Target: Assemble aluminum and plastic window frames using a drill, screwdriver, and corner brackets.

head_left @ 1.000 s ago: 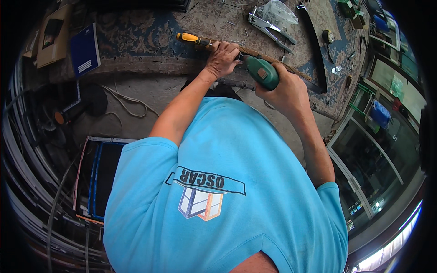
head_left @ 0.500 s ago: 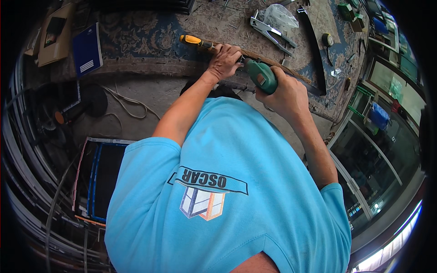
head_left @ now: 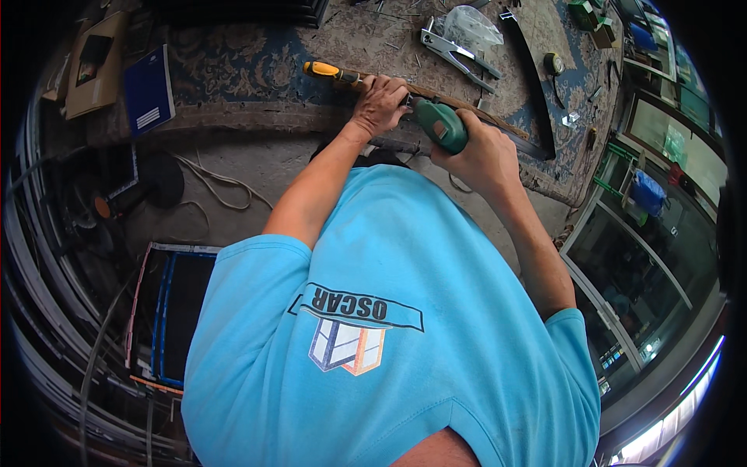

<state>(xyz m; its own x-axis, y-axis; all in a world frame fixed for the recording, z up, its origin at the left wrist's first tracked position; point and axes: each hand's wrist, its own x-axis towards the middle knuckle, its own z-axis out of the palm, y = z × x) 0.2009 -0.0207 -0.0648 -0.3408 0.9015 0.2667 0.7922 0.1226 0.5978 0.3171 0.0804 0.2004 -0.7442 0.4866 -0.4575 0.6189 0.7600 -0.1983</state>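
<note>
My right hand [head_left: 484, 153] is wrapped round the handle of a green power drill [head_left: 441, 126], whose front end points left toward my other hand. My left hand [head_left: 381, 103] is closed at the table's near edge, with its fingertips beside the drill's front; what lies inside its fingers is hidden. A yellow-and-black handled tool [head_left: 323, 71] lies just left of that hand. From under the fingers a thin brown strip [head_left: 475, 110] runs off to the right, passing beyond the drill. A dark bar [head_left: 397, 145] shows below the left hand.
On the patterned table cover lie a hand riveter [head_left: 459, 54], a clear plastic bag [head_left: 472, 27], a long black strip [head_left: 533, 82] and a tape measure [head_left: 553, 64]. A blue notebook [head_left: 150, 91] is at the left. Cables [head_left: 222, 181] trail across the floor.
The drill and both hands sit slightly farther left and up in the picture, as do the things on the table. Both hands keep the same hold.
</note>
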